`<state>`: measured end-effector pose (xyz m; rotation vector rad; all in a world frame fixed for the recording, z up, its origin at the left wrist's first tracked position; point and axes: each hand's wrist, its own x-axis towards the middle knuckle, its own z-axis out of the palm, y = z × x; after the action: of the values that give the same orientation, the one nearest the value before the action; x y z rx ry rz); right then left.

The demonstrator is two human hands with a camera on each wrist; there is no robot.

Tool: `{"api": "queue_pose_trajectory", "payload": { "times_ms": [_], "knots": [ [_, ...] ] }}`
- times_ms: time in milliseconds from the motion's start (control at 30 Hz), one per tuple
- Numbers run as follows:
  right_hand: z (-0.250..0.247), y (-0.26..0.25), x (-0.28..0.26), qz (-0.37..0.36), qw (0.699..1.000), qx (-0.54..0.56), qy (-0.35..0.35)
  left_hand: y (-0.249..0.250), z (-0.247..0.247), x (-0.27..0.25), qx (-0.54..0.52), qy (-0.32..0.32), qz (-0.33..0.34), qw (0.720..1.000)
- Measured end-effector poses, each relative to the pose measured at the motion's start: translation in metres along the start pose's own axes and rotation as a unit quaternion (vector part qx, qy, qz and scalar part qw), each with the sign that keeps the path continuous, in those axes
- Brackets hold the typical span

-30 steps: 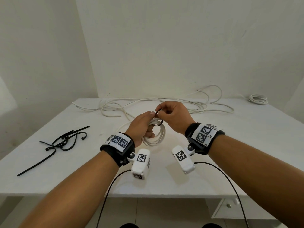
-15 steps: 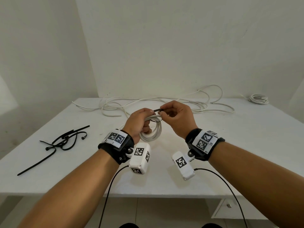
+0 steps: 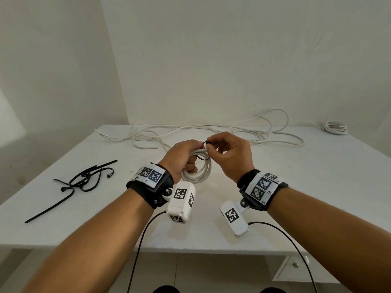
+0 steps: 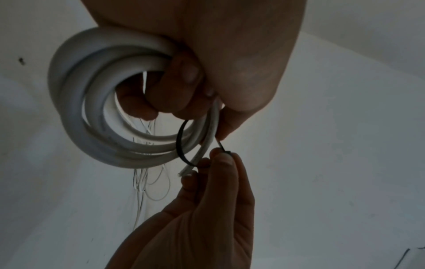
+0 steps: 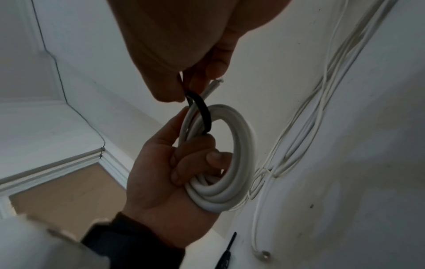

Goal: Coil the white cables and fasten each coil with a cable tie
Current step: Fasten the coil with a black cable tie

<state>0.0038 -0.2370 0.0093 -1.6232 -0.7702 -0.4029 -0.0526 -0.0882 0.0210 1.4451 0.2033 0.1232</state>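
coil (image 3: pixel 197 171) upright, tie (image 4: pixel 181 145) looped crosswise

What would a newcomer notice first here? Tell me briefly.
At the centre, above the white table, the left hand grips a white cable coil while the right hand pinches a black cable tie looped around it. Spare black ties lie at the left.

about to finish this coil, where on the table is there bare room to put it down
Bare: the table right of the right hand, in front of the loose cables. Crowded: the back edge and, left, the spare cable ties.
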Motion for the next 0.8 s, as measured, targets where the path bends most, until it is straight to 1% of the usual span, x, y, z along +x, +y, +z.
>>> {"api": "queue_pose_trajectory", "payload": {
  "times_ms": [167,300,400,533,633,733,800],
  "knots": [
    [0.0015,0.002,0.0009,0.043,0.996,0.039,0.063,0.0005,0.0023,-0.0029,0.033,0.001,0.023,0.999],
    [0.002,0.0022,0.0006,0.071,0.992,0.069,0.078,0.0022,0.0045,-0.0023,0.048,0.01,0.036,0.998],
    [0.0017,0.0019,0.0014,0.078,0.992,0.071,0.073,0.0028,0.0049,-0.0028,0.057,0.011,0.036,0.998],
    [0.0005,0.0,0.001,0.054,0.997,0.039,0.04,0.0013,0.0035,-0.0032,0.056,0.005,0.024,0.998],
    [-0.0014,0.0002,0.0026,0.056,0.998,0.032,0.027,-0.0019,0.0041,-0.0027,0.06,0.0,0.03,0.998],
    [-0.0021,0.0,0.0026,0.06,0.997,0.032,0.028,-0.0048,0.0061,-0.0008,0.118,0.012,0.062,0.991],
    [-0.0023,-0.0002,0.0024,0.066,0.997,0.035,0.025,-0.0058,0.0077,-0.0009,0.179,0.021,0.092,0.979]
  ]
}}
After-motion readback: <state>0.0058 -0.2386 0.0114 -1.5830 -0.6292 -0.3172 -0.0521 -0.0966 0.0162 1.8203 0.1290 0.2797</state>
